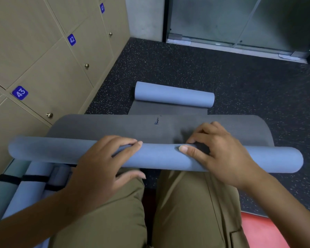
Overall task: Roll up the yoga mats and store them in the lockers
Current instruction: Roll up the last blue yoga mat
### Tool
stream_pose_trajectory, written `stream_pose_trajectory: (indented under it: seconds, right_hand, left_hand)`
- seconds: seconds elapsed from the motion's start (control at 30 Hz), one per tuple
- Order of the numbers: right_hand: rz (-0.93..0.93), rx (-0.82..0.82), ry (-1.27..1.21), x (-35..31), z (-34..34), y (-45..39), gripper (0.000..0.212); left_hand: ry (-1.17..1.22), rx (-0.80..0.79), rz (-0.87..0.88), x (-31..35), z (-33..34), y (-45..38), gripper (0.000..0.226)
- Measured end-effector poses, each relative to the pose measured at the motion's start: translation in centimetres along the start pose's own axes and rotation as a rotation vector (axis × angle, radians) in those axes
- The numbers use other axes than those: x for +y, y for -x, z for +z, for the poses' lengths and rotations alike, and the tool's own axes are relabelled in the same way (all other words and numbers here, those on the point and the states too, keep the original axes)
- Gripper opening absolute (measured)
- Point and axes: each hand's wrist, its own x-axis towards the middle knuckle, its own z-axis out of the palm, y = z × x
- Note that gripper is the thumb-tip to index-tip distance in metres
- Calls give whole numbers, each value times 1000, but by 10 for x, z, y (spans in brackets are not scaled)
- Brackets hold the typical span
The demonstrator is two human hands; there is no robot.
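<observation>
A blue-grey yoga mat point(156, 158) lies across the floor in front of my knees, its near end rolled into a thin tube. The flat grey part point(115, 126) stretches away from me. My left hand point(104, 165) grips the roll left of its middle, fingers curled over the top. My right hand point(217, 154) holds the roll right of the middle, thumb on the front and fingers curled over the far side. A second mat point(174, 94), partly rolled, lies further out on the floor. Beige lockers point(48, 65) numbered 41 to 43 stand on the left, doors closed.
Several rolled mats point(29, 183) bound with black straps lie at the lower left beside the lockers. The floor point(240, 83) is dark speckled rubber. A glass door point(240, 20) closes off the far side. A red mat edge point(261, 231) shows at the lower right.
</observation>
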Motion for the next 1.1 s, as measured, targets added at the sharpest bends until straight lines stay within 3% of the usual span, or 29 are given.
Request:
stream_pose_trajectory:
  seconds: [0.1, 0.23, 0.33, 0.47, 0.63, 0.73, 0.87, 1.0, 1.1]
  right_hand:
    - [-27, 73, -15, -2, 1, -3, 49]
    - [-162, 327, 118, -6, 7, 6, 35]
    - [-196, 360, 277, -6, 14, 19, 38]
    - [-178, 325, 311, 0, 24, 26, 57]
    - [-158, 297, 285, 3, 24, 10, 54]
    - [-149, 249, 279, 6, 18, 0, 54]
    - [-97, 145, 239, 6, 7, -14, 59]
    - [57, -52, 102, 5, -11, -32, 53]
    - [89, -155, 101, 7, -17, -44, 56]
  left_hand:
    - [-46, 22, 40, -4, 6, -2, 61]
    - [-34, 11, 44, -9, 8, -11, 56]
    - [8, -56, 2, -14, 6, -21, 56]
    - [135, -194, -96, -21, -1, -38, 49]
    - [219, -275, -193, -31, -3, -52, 53]
    - [207, -140, -213, -28, -2, -54, 58]
    - [42, 184, -49, -16, 9, -48, 39]
    - [-94, 186, 51, -15, 23, -42, 55]
    - [-102, 192, 55, -20, 30, -45, 55]
